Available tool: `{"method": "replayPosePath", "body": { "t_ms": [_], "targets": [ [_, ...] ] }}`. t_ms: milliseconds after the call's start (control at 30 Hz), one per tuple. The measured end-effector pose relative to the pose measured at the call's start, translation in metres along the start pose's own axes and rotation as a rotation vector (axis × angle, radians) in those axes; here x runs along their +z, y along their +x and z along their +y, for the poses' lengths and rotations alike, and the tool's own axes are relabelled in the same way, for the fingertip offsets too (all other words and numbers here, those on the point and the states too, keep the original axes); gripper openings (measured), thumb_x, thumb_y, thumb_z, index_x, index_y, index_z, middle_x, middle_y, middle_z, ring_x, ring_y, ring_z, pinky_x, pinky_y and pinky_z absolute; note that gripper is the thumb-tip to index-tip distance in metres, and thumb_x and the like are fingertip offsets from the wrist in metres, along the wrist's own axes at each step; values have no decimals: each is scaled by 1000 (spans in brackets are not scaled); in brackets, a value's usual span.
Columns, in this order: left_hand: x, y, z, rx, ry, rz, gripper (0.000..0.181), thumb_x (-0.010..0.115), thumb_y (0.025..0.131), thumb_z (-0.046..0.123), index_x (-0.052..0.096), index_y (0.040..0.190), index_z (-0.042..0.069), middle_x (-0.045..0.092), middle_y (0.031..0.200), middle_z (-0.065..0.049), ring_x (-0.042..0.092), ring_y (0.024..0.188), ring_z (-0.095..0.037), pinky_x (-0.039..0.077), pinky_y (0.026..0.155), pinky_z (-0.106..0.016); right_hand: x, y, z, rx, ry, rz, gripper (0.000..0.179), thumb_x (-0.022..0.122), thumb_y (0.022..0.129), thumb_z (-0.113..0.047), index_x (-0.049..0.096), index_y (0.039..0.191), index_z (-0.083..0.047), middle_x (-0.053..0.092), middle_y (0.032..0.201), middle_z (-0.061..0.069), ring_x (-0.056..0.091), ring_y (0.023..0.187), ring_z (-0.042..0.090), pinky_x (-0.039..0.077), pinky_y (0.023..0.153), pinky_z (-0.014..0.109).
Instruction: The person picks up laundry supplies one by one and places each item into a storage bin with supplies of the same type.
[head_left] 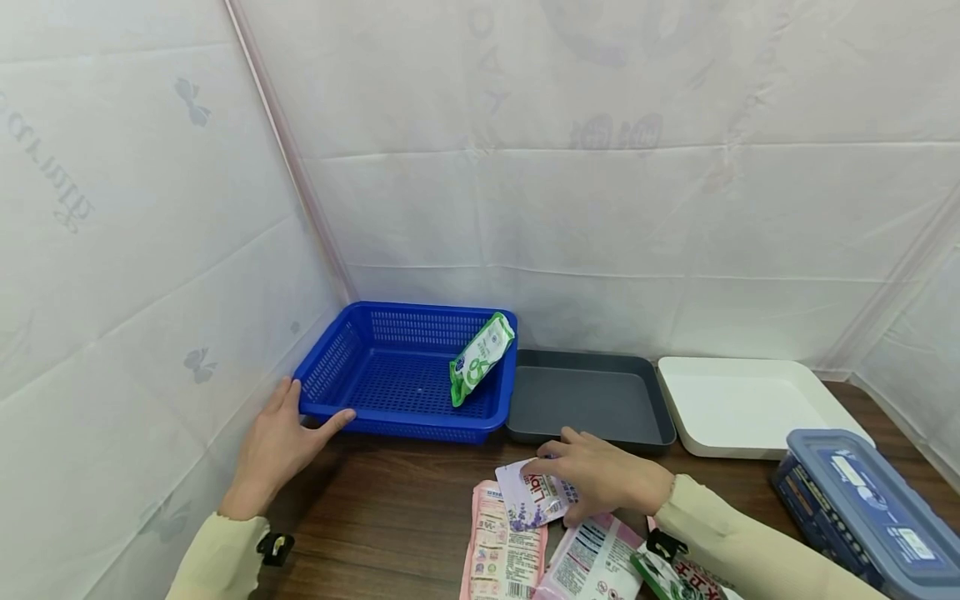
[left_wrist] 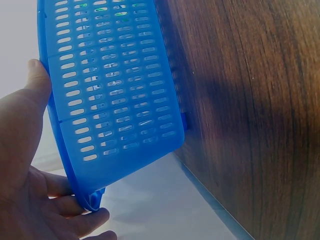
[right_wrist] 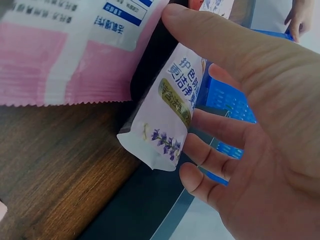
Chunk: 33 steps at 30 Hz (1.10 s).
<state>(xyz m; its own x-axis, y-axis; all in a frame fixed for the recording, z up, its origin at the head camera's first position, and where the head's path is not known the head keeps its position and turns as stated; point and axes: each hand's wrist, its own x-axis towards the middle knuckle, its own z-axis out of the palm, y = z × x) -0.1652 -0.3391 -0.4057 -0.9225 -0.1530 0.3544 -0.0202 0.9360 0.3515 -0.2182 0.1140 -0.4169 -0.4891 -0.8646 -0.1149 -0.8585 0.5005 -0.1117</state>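
At the front left corner of the blue plastic basket (head_left: 390,379), my left hand (head_left: 279,454) grips the rim. Its thumb lies along the front side and its fingers bend round the corner, as the left wrist view shows. A green-and-white soft pack (head_left: 482,358) leans inside the basket at the right. My right hand (head_left: 603,477) holds a white-and-purple packet (head_left: 525,502) with lavender flowers by its right part, thumb on one side and fingers on the other. This packet is tilted and overlaps a pink packet (head_left: 504,546) and a second pink packet (right_wrist: 65,55).
A dark grey tray (head_left: 588,396) stands right of the basket, followed by a white tray (head_left: 742,404). At the right edge is a lidded blue box (head_left: 873,508). A green-and-red pack (head_left: 678,577) lies under my right forearm. White sheeting (head_left: 600,208) encloses the brown table (head_left: 375,517).
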Motion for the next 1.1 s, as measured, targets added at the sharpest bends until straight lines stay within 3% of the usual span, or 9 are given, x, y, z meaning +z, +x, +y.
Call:
{"method": "replayPosePath", "body": {
  "t_ms": [1100],
  "targets": [
    [-1,1,0,-6,6,-10,115,70,86,70,34,149,-20,32,152,-44,38,132,-65,36,103,-72,2,1,0,10,3,-15,74,89,78,-45,57,144,-38,58,141,0,44,104,14,46,93,39]
  ]
}}
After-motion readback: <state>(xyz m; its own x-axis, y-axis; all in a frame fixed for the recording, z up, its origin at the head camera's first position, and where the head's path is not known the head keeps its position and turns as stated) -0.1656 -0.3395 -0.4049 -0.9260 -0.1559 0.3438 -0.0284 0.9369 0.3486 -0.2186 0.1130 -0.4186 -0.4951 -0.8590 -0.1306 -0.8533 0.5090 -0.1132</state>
